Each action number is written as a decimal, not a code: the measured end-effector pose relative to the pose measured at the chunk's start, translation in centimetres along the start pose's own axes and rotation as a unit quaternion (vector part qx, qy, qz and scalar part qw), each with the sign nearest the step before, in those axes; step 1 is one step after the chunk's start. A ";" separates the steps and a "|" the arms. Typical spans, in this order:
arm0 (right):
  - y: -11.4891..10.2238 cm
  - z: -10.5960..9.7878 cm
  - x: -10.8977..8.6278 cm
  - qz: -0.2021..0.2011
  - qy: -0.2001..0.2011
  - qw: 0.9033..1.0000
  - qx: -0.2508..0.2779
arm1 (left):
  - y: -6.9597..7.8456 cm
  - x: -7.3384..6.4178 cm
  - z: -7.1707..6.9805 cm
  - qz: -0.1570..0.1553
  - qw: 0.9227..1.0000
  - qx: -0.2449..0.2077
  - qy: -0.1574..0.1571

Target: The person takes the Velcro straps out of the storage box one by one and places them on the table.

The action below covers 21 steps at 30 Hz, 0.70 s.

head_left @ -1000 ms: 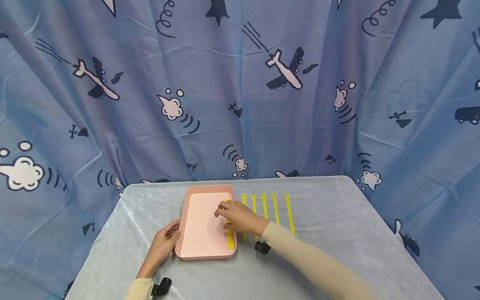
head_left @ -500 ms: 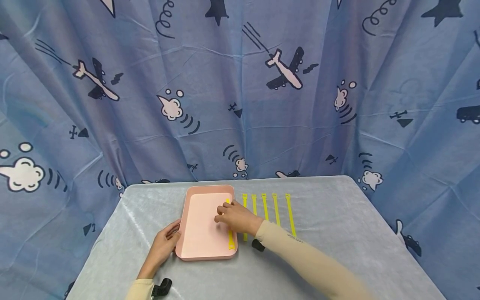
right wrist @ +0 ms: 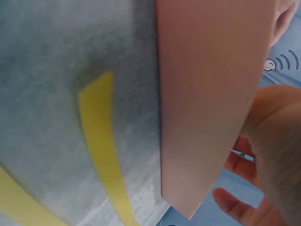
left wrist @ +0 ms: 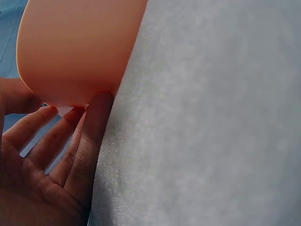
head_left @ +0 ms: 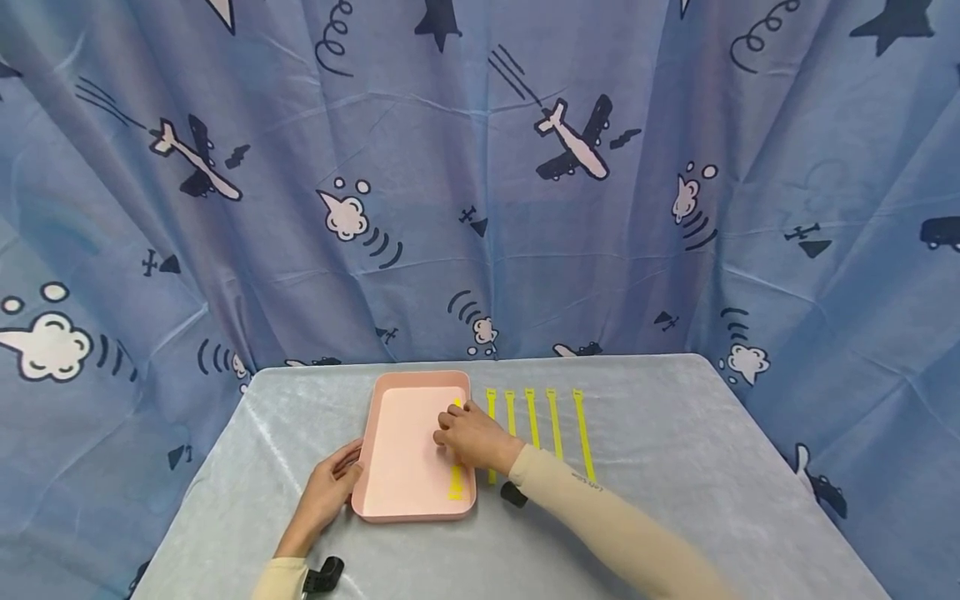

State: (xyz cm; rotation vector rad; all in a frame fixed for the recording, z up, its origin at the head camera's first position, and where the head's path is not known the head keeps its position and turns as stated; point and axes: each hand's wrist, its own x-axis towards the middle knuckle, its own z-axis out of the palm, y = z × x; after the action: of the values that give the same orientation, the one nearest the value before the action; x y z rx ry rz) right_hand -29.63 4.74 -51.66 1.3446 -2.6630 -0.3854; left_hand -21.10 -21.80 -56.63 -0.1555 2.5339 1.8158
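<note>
A pink tray lies on the cloth, with one yellow strip along the inside of its right wall. My left hand touches the tray's left wall. In the left wrist view its fairly straight fingers meet the outer wall, with the thumb near the rim. My right hand reaches over the right wall with bent fingers and covers the middle of that strip. Whether it pinches or only presses the strip is hidden. In the right wrist view, the fingers show beyond the rim, partly hidden by the hand.
Several more yellow strips stand in a row right of the tray, among them the rightmost strip. My right forearm covers some of their near ends. A grey cloth covers the table, and a blue patterned curtain hangs behind it.
The near end of the strip in the tray has shifted left. My right thumb, seen apart a second ago, is now hidden under the hand. The left hand stays put.
</note>
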 end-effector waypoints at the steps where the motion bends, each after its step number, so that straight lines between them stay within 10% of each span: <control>1: 0.0 0.0 0.0 0.001 0.004 1.000 0.001 | 0.0 0.1 0.0 0.001 1.000 0.000 0.001; 21: -0.7 0.9 0.3 0.015 -0.013 0.999 0.050 | 0.4 -0.3 0.1 -0.001 1.000 -0.001 0.001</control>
State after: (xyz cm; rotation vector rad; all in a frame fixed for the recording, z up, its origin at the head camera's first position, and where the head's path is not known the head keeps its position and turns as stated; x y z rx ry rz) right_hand -29.47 4.26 -52.71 1.3341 -2.7533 -0.2719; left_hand -20.86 -21.57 -56.21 -0.1605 2.5318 1.8175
